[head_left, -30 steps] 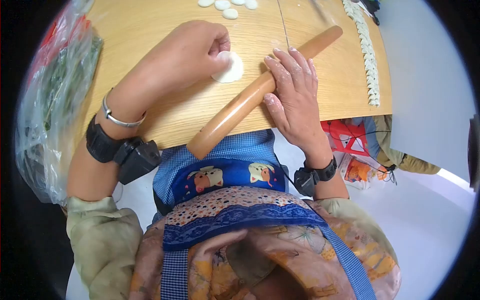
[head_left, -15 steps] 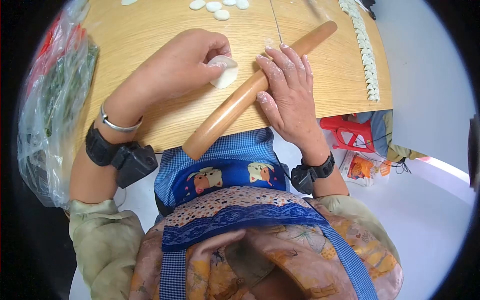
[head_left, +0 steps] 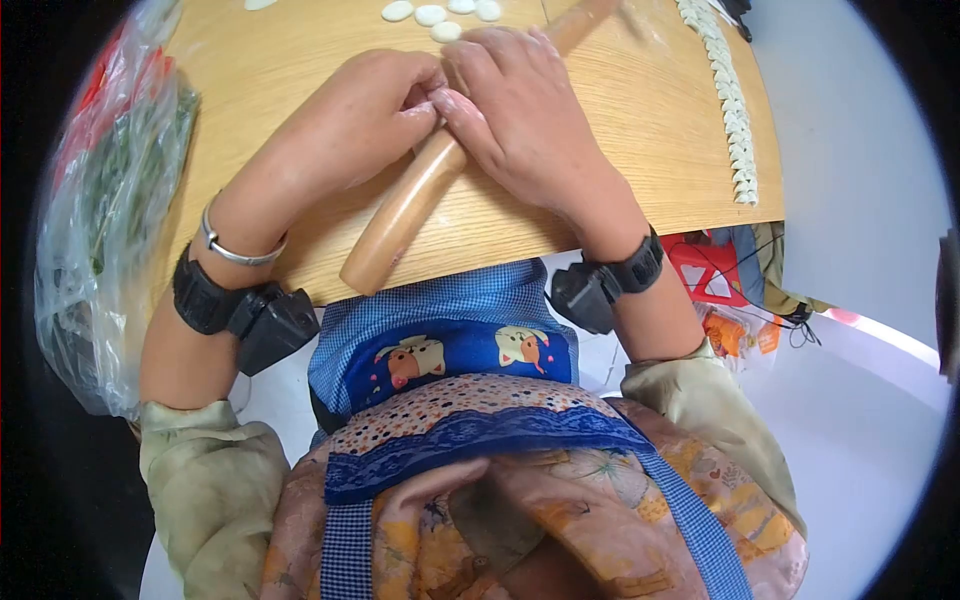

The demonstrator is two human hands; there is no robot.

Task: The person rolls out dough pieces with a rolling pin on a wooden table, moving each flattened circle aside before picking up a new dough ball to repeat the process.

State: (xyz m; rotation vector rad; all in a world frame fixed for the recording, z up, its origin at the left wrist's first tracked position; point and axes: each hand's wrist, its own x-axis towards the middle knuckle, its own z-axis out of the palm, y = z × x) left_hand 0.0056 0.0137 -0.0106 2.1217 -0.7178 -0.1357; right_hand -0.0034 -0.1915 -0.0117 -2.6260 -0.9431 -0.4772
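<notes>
A wooden rolling pin (head_left: pixel 405 215) lies slanted across the near side of the table, its lower end at the edge. My right hand (head_left: pixel 520 115) is over its middle, with the fingers bent across it and the thumb against my left fingertips. My left hand (head_left: pixel 385 110) is closed in a pinch just left of the pin. The dough wrapper it pinches is hidden under the hands and pin. Beyond my hands lie several small flattened dough rounds (head_left: pixel 430 15).
A long row of folded dough pieces (head_left: pixel 735 120) runs along the right side of the wooden table (head_left: pixel 650 150). At the left hangs a clear plastic bag (head_left: pixel 110 230) with green leaves. A red plastic stool (head_left: pixel 705 270) stands below the table's right edge.
My right hand has moved left and away from me along with the rolling pin, which now covers the wrapper. My left hand keeps its pinch and has shifted slightly.
</notes>
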